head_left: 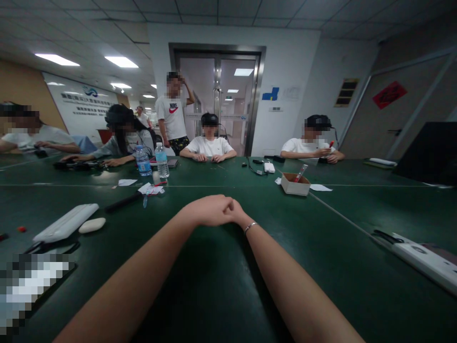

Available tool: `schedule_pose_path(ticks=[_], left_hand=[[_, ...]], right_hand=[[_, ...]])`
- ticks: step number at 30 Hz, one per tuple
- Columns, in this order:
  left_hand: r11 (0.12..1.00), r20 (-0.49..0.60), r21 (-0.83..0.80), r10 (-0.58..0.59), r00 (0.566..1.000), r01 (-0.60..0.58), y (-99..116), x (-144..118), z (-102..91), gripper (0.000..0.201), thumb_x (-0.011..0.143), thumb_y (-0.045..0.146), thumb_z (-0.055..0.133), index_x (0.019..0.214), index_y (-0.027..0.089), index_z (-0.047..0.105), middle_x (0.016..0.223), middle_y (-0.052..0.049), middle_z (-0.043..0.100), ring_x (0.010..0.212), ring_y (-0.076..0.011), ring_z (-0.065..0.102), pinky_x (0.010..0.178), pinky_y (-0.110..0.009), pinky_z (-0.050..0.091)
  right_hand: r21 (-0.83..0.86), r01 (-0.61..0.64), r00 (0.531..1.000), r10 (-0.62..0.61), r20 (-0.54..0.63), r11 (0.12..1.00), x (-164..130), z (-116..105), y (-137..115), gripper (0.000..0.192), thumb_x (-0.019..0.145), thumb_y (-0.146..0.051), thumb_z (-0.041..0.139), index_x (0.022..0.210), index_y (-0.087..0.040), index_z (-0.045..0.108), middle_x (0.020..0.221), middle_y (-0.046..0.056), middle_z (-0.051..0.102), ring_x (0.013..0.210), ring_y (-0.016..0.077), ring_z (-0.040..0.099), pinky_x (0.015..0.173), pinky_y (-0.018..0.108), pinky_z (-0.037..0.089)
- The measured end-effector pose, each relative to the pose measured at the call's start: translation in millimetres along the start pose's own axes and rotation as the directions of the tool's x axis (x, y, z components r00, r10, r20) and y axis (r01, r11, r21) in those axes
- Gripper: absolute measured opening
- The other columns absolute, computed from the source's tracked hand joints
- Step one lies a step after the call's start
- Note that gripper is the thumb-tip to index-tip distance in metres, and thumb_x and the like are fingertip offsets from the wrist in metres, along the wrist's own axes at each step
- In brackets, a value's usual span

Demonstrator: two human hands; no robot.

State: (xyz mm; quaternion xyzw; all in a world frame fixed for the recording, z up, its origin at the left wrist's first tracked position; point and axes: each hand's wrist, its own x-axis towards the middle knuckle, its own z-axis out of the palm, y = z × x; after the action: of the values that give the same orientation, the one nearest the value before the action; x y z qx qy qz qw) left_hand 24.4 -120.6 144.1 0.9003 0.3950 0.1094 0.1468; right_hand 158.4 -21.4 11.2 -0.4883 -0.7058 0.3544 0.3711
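Note:
Both my forearms stretch out over the dark green table (228, 286) and meet at its middle. My left hand (207, 210) lies closed, clasped against my right hand (233, 209), whose fingers are mostly hidden behind it. A thin bracelet (250, 226) circles my right wrist. I see nothing held in either hand. Nearest ahead lie a black pen-like stick (123, 202) with some paper scraps and a small cardboard box (294, 184).
Two water bottles (161, 161) stand at the far left centre. A white power strip (66, 223) and a white oval object (92, 225) lie left; another white strip (424, 259) lies right. Several seated people and one standing person line the far side, before glass doors.

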Motion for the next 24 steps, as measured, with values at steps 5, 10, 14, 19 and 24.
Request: schedule_pose_path(ticks=[5,10,14,19,24], left_hand=[[0.939,-0.228,0.144,-0.275,0.934,0.312,-62,45,50.4,0.042,0.078,0.037,0.052,0.117,0.022,0.050,0.119,-0.015,0.050,0.109,-0.0340,0.048,0.088,-0.046,0.041],[0.961,-0.357,0.037,-0.243,0.902,0.273,-70,51,73.1,0.032,0.085,0.033,0.044,0.115,0.024,0.048,0.114,-0.009,0.050,0.101,-0.0238,0.054,0.083,-0.035,0.043],[0.979,-0.477,0.001,-0.180,0.860,0.206,-70,48,83.7,0.019,0.087,0.026,0.041,0.102,0.023,0.052,0.104,-0.006,0.053,0.091,-0.0187,0.055,0.079,-0.030,0.043],[0.971,-0.500,-0.166,-0.232,0.834,0.170,-86,45,89.5,0.014,0.085,0.026,0.046,0.094,0.023,0.056,0.093,-0.004,0.056,0.085,-0.0167,0.056,0.077,-0.029,0.045],[0.947,-0.481,-0.272,-0.285,0.829,0.168,-102,44,94.2,0.015,0.083,0.026,0.050,0.093,0.022,0.060,0.094,-0.004,0.059,0.086,-0.0160,0.057,0.081,-0.030,0.046]], right_hand=[[0.072,-0.116,0.993,0.117,-0.008,0.991,-1,1,-4,0.011,0.074,-0.004,0.058,0.082,-0.011,0.061,0.043,-0.007,0.049,0.037,0.0065,0.047,0.036,0.013,0.036],[0.164,-0.116,0.992,0.123,-0.031,0.980,-2,-1,-8,0.022,0.076,0.003,0.048,0.089,-0.010,0.060,0.044,-0.006,0.051,0.035,0.0064,0.051,0.034,0.011,0.039],[0.231,-0.103,0.992,0.116,-0.041,0.968,-2,0,-9,0.023,0.078,0.001,0.051,0.095,-0.010,0.059,0.056,-0.003,0.058,0.038,0.0074,0.055,0.034,0.013,0.043],[0.300,-0.122,0.990,0.139,-0.035,0.946,1,2,-4,0.014,0.079,-0.003,0.056,0.091,-0.010,0.058,0.070,0.002,0.062,0.041,0.0067,0.057,0.034,0.012,0.046],[0.317,-0.155,0.987,0.162,0.004,0.936,2,0,-3,0.021,0.075,0.000,0.062,0.094,-0.008,0.060,0.065,0.000,0.062,0.040,0.0066,0.056,0.038,0.014,0.048]])
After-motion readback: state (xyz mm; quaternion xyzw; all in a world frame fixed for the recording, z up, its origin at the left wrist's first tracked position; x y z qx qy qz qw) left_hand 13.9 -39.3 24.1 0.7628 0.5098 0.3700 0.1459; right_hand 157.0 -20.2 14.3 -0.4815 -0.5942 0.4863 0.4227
